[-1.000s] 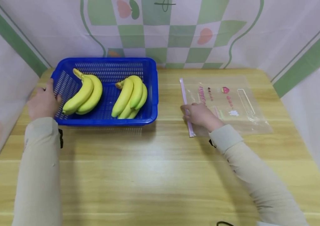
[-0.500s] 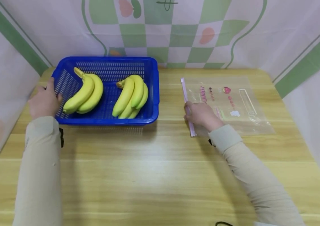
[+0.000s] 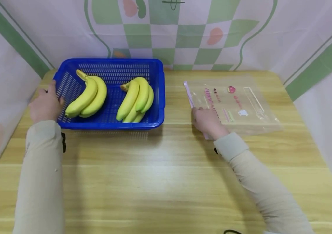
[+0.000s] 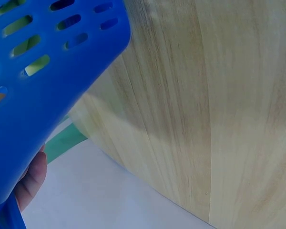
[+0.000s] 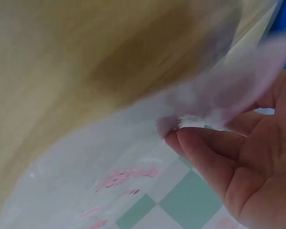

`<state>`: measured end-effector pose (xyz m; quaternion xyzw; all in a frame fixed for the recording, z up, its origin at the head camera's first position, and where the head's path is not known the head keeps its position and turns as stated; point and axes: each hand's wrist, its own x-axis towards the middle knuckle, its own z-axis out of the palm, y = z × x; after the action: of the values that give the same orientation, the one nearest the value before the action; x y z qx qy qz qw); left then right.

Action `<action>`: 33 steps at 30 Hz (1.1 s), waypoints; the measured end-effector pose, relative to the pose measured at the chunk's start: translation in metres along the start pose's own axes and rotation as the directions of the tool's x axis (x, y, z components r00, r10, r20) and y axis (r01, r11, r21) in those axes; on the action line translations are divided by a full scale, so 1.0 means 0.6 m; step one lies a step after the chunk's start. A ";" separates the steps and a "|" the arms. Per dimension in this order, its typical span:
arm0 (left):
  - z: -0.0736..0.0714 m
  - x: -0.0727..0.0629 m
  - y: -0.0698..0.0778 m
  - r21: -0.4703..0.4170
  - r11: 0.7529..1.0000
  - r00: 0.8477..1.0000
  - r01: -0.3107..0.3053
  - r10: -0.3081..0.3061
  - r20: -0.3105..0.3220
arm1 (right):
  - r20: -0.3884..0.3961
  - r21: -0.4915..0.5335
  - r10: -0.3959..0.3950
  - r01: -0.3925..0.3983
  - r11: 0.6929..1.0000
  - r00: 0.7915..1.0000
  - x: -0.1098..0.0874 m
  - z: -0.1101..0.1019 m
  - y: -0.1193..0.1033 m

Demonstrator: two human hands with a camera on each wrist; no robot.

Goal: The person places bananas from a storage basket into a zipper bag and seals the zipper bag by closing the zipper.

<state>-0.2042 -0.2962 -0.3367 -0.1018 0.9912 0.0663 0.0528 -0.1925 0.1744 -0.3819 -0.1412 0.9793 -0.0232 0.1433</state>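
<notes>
In the head view, my left hand [image 3: 46,104] grips the left rim of a blue plastic basket [image 3: 125,126], and a fingertip shows under that rim in the left wrist view. Two bunches of bananas lie inside: a left bunch [image 3: 87,97] and a right bunch [image 3: 135,99]. My right hand [image 3: 208,123] pinches the pink zip edge of a clear zip bag [image 3: 252,123]. That edge is lifted off the table, as the right wrist view shows, with the fingers at the film [image 5: 133,129]. Pink prints, a strawberry among them, mark the bag.
Everything sits on a wooden table [image 3: 142,182]. Behind it hangs a green-and-white checked cloth [image 3: 163,35], with pale cloth on both sides. A black cord [image 3: 232,231] shows at the front edge.
My right hand has taken hold of the zip edge and raised it, shifting the bag slightly away and to the left. My left hand and the basket hold still.
</notes>
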 end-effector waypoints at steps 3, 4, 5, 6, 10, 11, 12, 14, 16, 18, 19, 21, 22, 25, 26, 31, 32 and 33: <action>-0.003 -0.002 0.000 0.000 1.000 1.000 0.001 -0.001 -0.001 | -0.010 0.008 -0.008 0.009 1.000 1.000 -0.004 0.000 0.002; -0.003 -0.002 0.000 0.000 1.000 1.000 0.001 -0.001 -0.001 | 0.002 0.031 -0.006 0.006 0.999 1.000 -0.005 0.001 0.003; -0.003 -0.002 0.001 -0.001 1.000 1.000 0.002 -0.002 -0.002 | 0.018 0.054 -0.004 0.003 0.999 1.000 -0.006 0.002 0.004; -0.003 -0.003 0.001 -0.004 1.000 1.000 0.003 -0.003 -0.002 | 0.039 0.080 0.001 -0.004 0.997 0.999 -0.007 0.003 0.006; -0.002 -0.002 0.001 -0.016 1.000 1.000 0.006 -0.006 -0.003 | 0.090 0.186 0.022 -0.038 0.982 0.996 -0.010 0.007 0.008; -0.002 -0.002 0.001 -0.019 1.000 1.000 0.006 -0.006 -0.004 | 0.087 0.204 0.027 -0.044 0.978 0.996 -0.011 0.008 0.009; -0.002 -0.002 0.000 -0.020 1.000 1.000 0.005 -0.005 -0.006 | 0.080 0.223 0.039 -0.056 0.973 0.996 -0.012 0.008 0.009; -0.002 -0.003 0.000 -0.021 1.000 1.000 0.002 -0.002 -0.011 | 0.052 0.245 0.058 -0.069 0.967 0.997 -0.015 0.008 0.008; -0.002 -0.003 0.000 -0.020 1.000 1.000 0.000 0.000 -0.016 | 0.022 0.269 0.089 -0.091 0.959 0.996 -0.018 0.006 0.006; -0.002 -0.004 0.001 -0.024 1.000 1.000 -0.004 0.003 -0.022 | -0.014 0.270 0.112 -0.104 0.957 0.994 -0.023 0.002 0.003; -0.001 -0.004 0.001 -0.026 1.000 1.000 -0.005 0.005 -0.024 | -0.031 0.271 0.117 -0.104 0.957 0.993 -0.026 0.001 0.002; 0.000 -0.004 0.001 -0.029 1.000 1.000 -0.008 0.007 -0.029 | -0.072 0.276 0.128 -0.104 0.956 0.989 -0.031 -0.001 -0.001; 0.001 -0.004 0.002 -0.030 1.000 1.000 -0.009 0.008 -0.030 | -0.094 0.269 0.129 -0.100 0.958 0.987 -0.033 -0.003 -0.002; 0.001 -0.003 0.002 -0.031 0.999 0.999 -0.010 0.009 -0.031 | -0.171 0.246 0.109 -0.065 0.967 0.979 -0.040 -0.006 -0.004; 0.001 -0.003 0.002 -0.031 0.999 0.999 -0.009 0.008 -0.031 | -0.204 0.242 0.100 -0.049 0.969 0.974 -0.042 -0.007 -0.004; 0.001 -0.004 0.003 -0.033 0.999 0.999 -0.009 0.008 -0.036 | -0.356 0.244 0.078 0.013 0.970 0.931 -0.045 -0.013 -0.008; 0.001 -0.004 0.003 -0.034 0.999 0.999 -0.008 0.007 -0.036 | -0.377 0.249 0.080 0.018 0.968 0.923 -0.045 -0.014 -0.009; 0.001 -0.005 0.003 -0.034 0.999 0.999 -0.008 0.007 -0.037 | -0.398 0.248 0.081 0.023 0.968 0.914 -0.046 -0.016 -0.010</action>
<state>-0.2016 -0.2939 -0.3365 -0.1003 0.9911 0.0817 0.0325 -0.1683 0.1765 -0.3647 -0.0997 0.9790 -0.1719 -0.0459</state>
